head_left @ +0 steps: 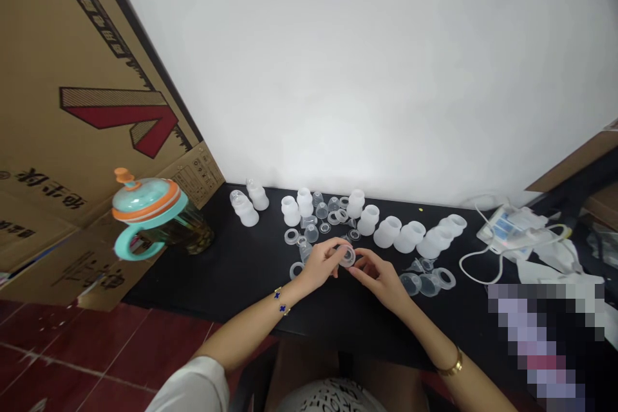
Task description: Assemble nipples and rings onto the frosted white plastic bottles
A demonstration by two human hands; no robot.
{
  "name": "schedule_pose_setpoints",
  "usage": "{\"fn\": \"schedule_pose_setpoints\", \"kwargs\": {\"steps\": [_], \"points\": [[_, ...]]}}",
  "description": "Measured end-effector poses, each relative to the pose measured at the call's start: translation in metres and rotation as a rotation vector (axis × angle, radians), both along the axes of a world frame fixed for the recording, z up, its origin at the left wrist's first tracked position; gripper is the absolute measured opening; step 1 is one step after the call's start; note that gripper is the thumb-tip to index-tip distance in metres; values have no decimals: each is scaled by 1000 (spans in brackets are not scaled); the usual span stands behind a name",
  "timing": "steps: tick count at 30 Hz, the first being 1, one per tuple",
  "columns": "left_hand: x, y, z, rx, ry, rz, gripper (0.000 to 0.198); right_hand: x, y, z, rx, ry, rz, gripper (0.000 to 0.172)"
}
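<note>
My left hand point(319, 265) pinches a round, translucent bottle collar ring point(347, 257) between thumb and fingers, in front of my body above the black table. At the ring's right edge, the curled fingers of my right hand point(380, 275) touch it. Whether a teat sits inside the ring is too small to tell. Just beyond my hands lie loose clear caps point(311, 233), more collar rings point(291, 236) and small disc parts point(354, 234). Other clear covers point(410, 283) and a flat ring point(444, 279) lie to the right of my right forearm.
Several white bottle bodies point(387, 232) stand in a row along the wall. Two capped bottles point(245, 209) are at the back left. A teal-lidded jug point(154, 212) stands left beside a cardboard box point(58, 141). A white cable point(483, 280) and white plastic bags point(555, 254) lie right.
</note>
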State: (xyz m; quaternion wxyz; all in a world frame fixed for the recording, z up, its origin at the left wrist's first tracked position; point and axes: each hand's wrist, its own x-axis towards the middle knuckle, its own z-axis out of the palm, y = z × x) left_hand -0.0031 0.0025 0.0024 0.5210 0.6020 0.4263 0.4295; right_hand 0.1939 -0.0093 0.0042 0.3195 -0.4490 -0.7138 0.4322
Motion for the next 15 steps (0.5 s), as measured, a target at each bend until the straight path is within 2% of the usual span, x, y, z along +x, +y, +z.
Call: {"fn": "schedule_pose_setpoints", "kwargs": {"steps": [15], "points": [[-3,1,-5,12,6,-21,34,1,0,-4,0,20,-1,36]]}}
